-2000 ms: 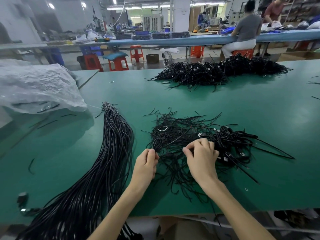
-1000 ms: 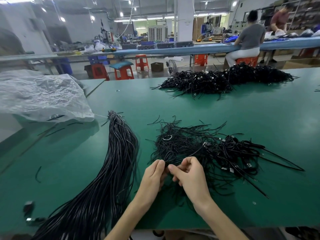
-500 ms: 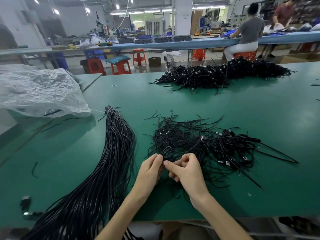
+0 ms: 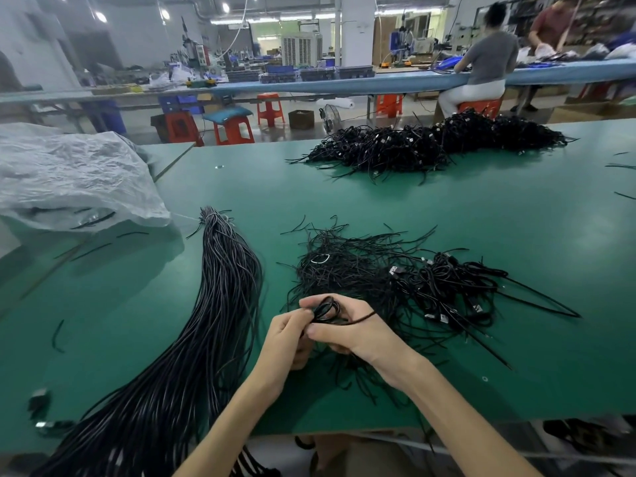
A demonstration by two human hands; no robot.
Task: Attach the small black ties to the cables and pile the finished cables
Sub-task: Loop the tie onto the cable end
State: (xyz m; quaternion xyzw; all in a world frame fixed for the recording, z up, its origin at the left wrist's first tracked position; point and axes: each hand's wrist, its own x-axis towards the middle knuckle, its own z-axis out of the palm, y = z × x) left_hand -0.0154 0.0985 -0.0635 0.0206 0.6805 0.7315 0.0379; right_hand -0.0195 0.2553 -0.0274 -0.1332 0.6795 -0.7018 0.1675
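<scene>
A small coiled black cable (image 4: 326, 309) is held between both hands just above the green table (image 4: 516, 235). My left hand (image 4: 287, 337) grips the coil from the left. My right hand (image 4: 351, 330) pinches it from the right, with a thin black tie (image 4: 361, 317) running out over its fingers. Behind the hands lies a loose heap of black ties (image 4: 344, 266). To its right sits a tangle of tied cables with connectors (image 4: 447, 287). A long thick bundle of straight black cables (image 4: 206, 321) stretches along the left.
A large pile of black cables (image 4: 430, 146) lies at the far side of the table. A crumpled clear plastic bag (image 4: 69, 173) sits at the left. Stray ties (image 4: 56, 335) lie on the table. People work at a bench behind.
My hands have come together at the near edge of the tie heap and lifted a coiled cable; the right hand moved left from the heap to meet the left hand.
</scene>
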